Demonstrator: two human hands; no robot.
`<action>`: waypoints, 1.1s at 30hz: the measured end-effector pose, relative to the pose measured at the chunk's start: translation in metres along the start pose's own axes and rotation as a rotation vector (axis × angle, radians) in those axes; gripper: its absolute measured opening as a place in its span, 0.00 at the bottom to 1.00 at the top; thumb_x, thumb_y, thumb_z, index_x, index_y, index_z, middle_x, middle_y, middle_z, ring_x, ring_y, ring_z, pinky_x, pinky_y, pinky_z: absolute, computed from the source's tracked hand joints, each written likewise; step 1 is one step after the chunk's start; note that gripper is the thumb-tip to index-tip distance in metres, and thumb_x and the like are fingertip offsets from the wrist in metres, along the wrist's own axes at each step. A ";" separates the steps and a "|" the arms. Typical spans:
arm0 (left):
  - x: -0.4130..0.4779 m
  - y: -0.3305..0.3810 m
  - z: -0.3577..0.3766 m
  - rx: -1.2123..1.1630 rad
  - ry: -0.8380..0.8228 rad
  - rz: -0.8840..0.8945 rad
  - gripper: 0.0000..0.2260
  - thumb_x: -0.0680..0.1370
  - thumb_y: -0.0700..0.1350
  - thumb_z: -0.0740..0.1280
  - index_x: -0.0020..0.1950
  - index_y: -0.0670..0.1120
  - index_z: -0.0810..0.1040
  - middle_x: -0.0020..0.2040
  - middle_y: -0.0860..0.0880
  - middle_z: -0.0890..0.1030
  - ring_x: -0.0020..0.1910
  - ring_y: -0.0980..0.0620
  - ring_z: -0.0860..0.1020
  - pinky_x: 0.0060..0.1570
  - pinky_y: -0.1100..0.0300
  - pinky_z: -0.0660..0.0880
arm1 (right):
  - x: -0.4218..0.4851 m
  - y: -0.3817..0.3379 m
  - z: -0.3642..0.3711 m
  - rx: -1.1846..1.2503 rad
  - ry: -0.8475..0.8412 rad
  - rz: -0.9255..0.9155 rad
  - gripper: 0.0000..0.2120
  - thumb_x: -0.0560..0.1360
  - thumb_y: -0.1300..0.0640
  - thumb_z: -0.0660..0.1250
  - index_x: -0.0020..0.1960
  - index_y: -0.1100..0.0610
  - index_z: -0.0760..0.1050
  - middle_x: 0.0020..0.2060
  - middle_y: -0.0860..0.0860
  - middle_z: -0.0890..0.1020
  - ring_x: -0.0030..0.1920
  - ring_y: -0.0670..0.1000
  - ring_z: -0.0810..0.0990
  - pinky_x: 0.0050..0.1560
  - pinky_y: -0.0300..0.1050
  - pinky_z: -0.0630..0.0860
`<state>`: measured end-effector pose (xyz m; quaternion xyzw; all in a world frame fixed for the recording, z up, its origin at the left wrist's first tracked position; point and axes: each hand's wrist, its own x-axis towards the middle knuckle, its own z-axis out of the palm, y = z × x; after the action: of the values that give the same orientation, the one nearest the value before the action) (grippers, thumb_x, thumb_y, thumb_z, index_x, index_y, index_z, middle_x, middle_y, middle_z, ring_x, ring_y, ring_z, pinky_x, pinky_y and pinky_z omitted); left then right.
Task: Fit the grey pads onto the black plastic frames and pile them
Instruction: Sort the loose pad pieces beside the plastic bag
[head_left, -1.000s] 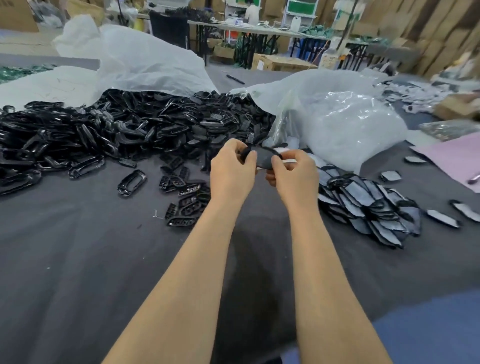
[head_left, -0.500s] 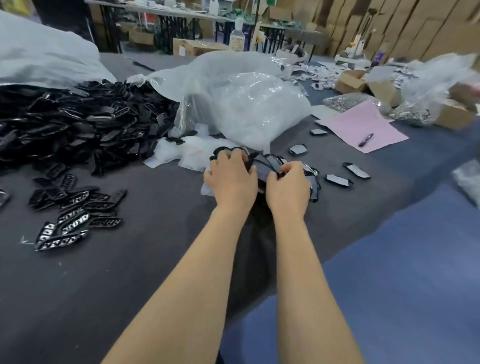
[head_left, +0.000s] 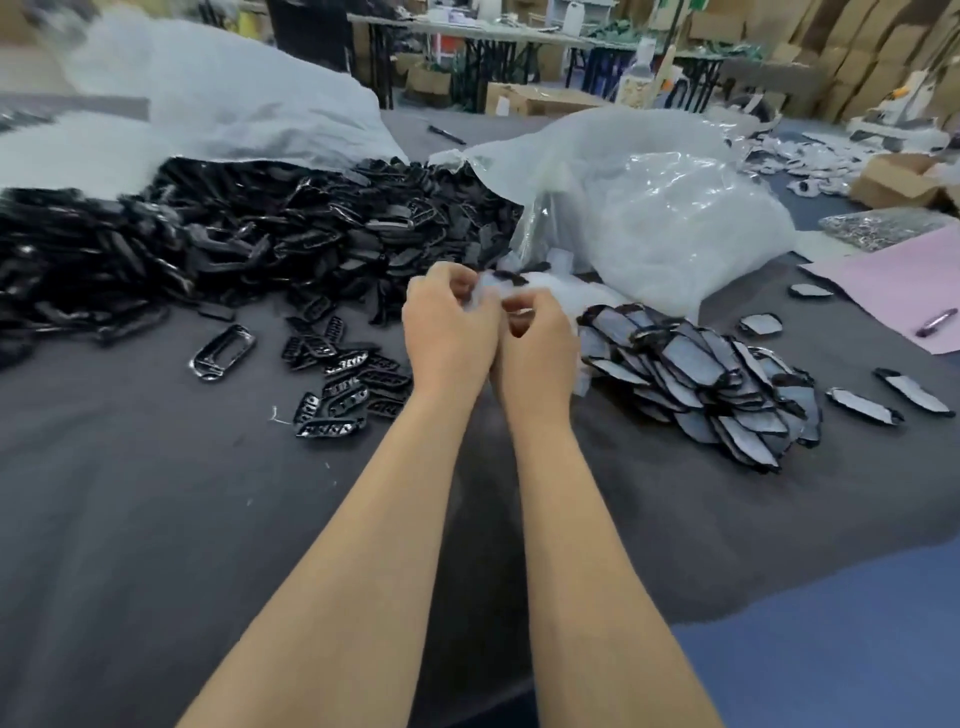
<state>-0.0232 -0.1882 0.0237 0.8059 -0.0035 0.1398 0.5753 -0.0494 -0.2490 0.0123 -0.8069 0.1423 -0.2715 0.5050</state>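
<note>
My left hand (head_left: 447, 332) and my right hand (head_left: 540, 340) are raised together over the middle of the grey table (head_left: 156, 519), fingers curled toward each other. Between the fingertips they pinch a small pale piece (head_left: 487, 291); motion blur hides whether it is a grey pad. To the right lies a pile of padded black frames (head_left: 701, 379). A big heap of bare black frames (head_left: 234, 244) spills from a white sack at the left. A small cluster of black ribbed pieces (head_left: 343, 379) and one oval frame (head_left: 223, 347) lie left of my hands.
A clear plastic bag (head_left: 649, 218) bulges behind my hands. A few padded frames (head_left: 862, 406) lie loose at the right, near a pink sheet (head_left: 893, 280) with a pen (head_left: 935, 322). Cardboard boxes (head_left: 898, 179) stand far right. The table's front edge runs lower right.
My hands held a dark frame, reached down onto the padded pile, then came back up to the middle holding a pale piece. The camera swung right and back.
</note>
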 end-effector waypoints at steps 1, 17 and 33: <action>0.005 -0.009 -0.017 0.041 0.052 -0.002 0.08 0.77 0.45 0.67 0.55 0.44 0.77 0.55 0.45 0.78 0.55 0.48 0.76 0.56 0.59 0.71 | -0.005 -0.008 0.015 0.002 -0.051 -0.027 0.04 0.78 0.55 0.65 0.47 0.55 0.75 0.39 0.48 0.80 0.44 0.51 0.80 0.47 0.45 0.74; 0.017 -0.109 -0.167 0.823 0.221 -0.312 0.16 0.81 0.52 0.61 0.66 0.46 0.72 0.68 0.43 0.69 0.67 0.40 0.63 0.64 0.47 0.59 | -0.042 -0.045 0.146 -0.615 -0.432 -0.137 0.16 0.79 0.51 0.63 0.66 0.52 0.73 0.63 0.53 0.75 0.65 0.57 0.69 0.64 0.54 0.65; 0.028 -0.099 -0.146 -0.478 0.379 -0.344 0.10 0.82 0.43 0.62 0.41 0.45 0.73 0.28 0.54 0.81 0.34 0.57 0.82 0.38 0.63 0.79 | -0.026 -0.030 0.113 -0.026 -0.354 -0.110 0.05 0.75 0.62 0.64 0.47 0.54 0.76 0.39 0.43 0.78 0.43 0.44 0.76 0.41 0.26 0.69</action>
<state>-0.0120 -0.0145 -0.0178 0.5971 0.2066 0.1830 0.7532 -0.0063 -0.1394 -0.0069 -0.8551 0.0104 -0.1506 0.4960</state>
